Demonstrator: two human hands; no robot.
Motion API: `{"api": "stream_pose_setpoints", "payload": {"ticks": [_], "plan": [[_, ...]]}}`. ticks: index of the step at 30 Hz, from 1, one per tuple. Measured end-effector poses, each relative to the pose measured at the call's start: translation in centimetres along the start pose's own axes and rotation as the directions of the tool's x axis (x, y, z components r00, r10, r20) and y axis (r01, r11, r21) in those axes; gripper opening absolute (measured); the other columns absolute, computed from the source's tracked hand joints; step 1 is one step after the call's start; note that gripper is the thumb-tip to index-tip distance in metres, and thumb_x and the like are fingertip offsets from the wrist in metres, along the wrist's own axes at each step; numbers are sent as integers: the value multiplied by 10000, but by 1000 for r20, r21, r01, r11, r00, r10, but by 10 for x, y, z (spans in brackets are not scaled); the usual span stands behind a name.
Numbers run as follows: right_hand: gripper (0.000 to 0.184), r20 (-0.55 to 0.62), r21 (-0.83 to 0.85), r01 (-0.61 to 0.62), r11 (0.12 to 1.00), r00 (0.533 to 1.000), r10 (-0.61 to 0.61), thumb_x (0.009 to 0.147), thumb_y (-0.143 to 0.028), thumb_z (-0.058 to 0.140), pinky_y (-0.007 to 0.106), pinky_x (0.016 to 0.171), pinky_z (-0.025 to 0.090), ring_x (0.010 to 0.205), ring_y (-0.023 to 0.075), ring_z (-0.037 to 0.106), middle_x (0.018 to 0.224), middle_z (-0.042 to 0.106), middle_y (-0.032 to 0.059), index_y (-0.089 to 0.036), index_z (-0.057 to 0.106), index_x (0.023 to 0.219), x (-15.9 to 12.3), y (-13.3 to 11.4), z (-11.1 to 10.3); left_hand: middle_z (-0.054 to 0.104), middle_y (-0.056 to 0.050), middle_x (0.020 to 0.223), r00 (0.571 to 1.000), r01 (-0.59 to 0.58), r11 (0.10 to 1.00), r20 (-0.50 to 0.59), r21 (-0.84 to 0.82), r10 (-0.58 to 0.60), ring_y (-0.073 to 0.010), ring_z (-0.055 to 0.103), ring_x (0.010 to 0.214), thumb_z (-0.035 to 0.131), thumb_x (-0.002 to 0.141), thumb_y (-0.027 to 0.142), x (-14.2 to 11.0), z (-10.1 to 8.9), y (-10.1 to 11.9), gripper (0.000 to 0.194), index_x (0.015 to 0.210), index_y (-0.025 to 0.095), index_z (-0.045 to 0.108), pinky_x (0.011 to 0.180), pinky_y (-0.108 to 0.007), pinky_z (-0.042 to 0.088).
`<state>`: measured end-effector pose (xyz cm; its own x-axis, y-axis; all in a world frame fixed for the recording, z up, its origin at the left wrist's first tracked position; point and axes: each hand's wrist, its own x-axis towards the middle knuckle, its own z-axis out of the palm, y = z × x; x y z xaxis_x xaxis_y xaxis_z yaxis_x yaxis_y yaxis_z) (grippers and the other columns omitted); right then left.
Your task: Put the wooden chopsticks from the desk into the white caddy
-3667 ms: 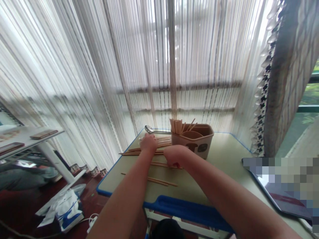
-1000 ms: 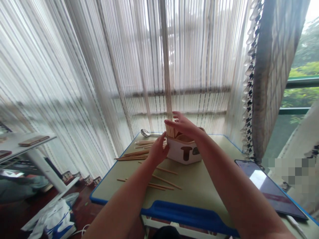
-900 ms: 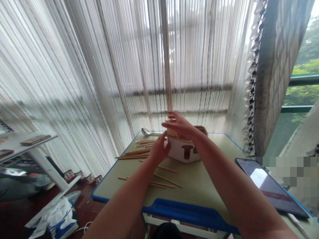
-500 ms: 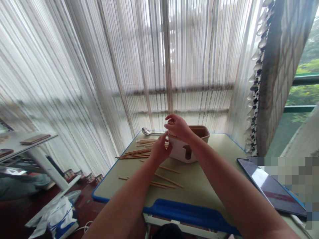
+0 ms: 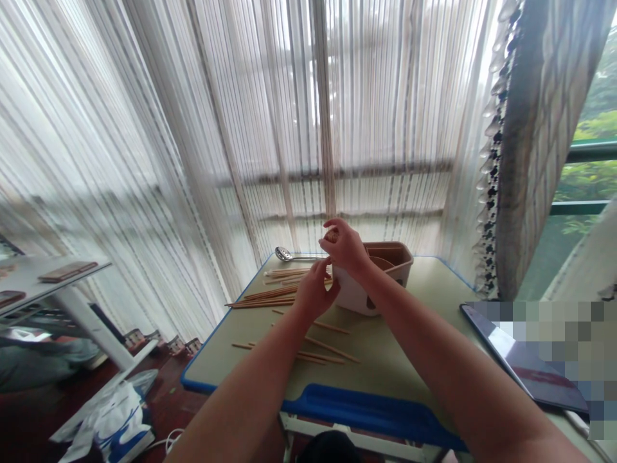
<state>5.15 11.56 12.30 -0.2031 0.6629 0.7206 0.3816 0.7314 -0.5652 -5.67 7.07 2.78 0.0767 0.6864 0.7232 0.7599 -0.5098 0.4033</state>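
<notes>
upright bundle of wooden chopsticks [image 5: 331, 236] closed inside the curled right hand [image 5: 345, 248], long axis near vertical, just above the left end of the white caddy [image 5: 351, 297]; left hand [image 5: 314, 294] half open just beneath, nearer the loose chopsticks [image 5: 270, 296] to the left.

a small bundle of wooden chopsticks [image 5: 330, 236], mostly hidden, seems gripped upright in the right hand [image 5: 344, 247] beside a cream plastic caddy [image 5: 354, 297] with a brown interior; loose chopsticks [image 5: 270, 294] lie flat on the desk [image 5: 395, 347] to its left.
</notes>
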Motion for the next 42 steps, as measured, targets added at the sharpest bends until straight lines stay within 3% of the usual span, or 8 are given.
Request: {"api": "stream_pose_setpoints", "payload": {"ticks": [8,15,19,22,26,34,36,42], "plan": [[258,123,47,-30,998,992,24,716,-250,583,268,697,464,713,139,603,783,638,12,-182,586,965,3,-2,-7,584,-55,1014,984,47,999,-173,-5,-47,-97,577,651,521,827,286,12,-14,-19,234,1039,187,530,644,-266,487],[708,306,-382,339,860,924,-228,654,-376,720,484,933,390,1135,340,480,1247,522,156,-177,454,1279,-9,-25,-26,554,-54,910,818,225,973,-553,49,-162,-119,520,656,441,873,278,17,-30,-43,148,900,162,529,692,-287,468],[481,380,-420,490,763,859,-342,720,-268,669,450,977,363,1195,323,428,1246,524,134,-196,548,1180,-25,-60,-31,507,-88,975,732,247,968,-663,46,-155,-156,516,804,469,783,132,18,-36,-54,84,844,163,519,706,-284,468],[291,635,-388,478,788,758,-147,739,-242,625,372,789,471,914,264,606,981,651,117,-178,642,1022,-39,-75,-24,488,-90,973,651,340,941,-724,8,-229,-154,504,766,477,740,90,19,-40,-63,122,832,164,506,721,-307,463],[182,862,-434,431,791,454,226,641,-228,709,359,703,496,764,281,662,781,695,132,-124,722,789,-57,-63,2,480,-82,939,645,392,920,-713,-3,-277,-168,514,796,447,728,48,19,-40,-71,155,796,179,495,763,-324,460],[128,847,-483,379,789,431,312,560,-149,700,313,710,527,770,253,676,733,716,125,-133,722,685,-63,-28,34,495,-84,930,666,341,939,-717,47,-206,-187,511,862,432,709,38,20,-38,-76,181,803,184,483,795,-327,449],[123,843,-493,380,783,432,321,550,-145,693,328,682,534,746,265,675,703,710,129,-126,723,668,-59,-26,33,500,-74,904,613,393,920,-743,-11,-271,-171,506,779,440,700,53,22,-37,-80,165,792,183,479,780,-334,447],[221,821,-512,351,784,469,327,555,-185,741,353,667,537,801,285,663,773,702,129,-134,726,769,-52,-16,39,514,-55,829,288,584,758,-799,-290,-528,-183,517,764,477,710,150,25,-34,-100,66,759,192,463,773,-369,442]]}}
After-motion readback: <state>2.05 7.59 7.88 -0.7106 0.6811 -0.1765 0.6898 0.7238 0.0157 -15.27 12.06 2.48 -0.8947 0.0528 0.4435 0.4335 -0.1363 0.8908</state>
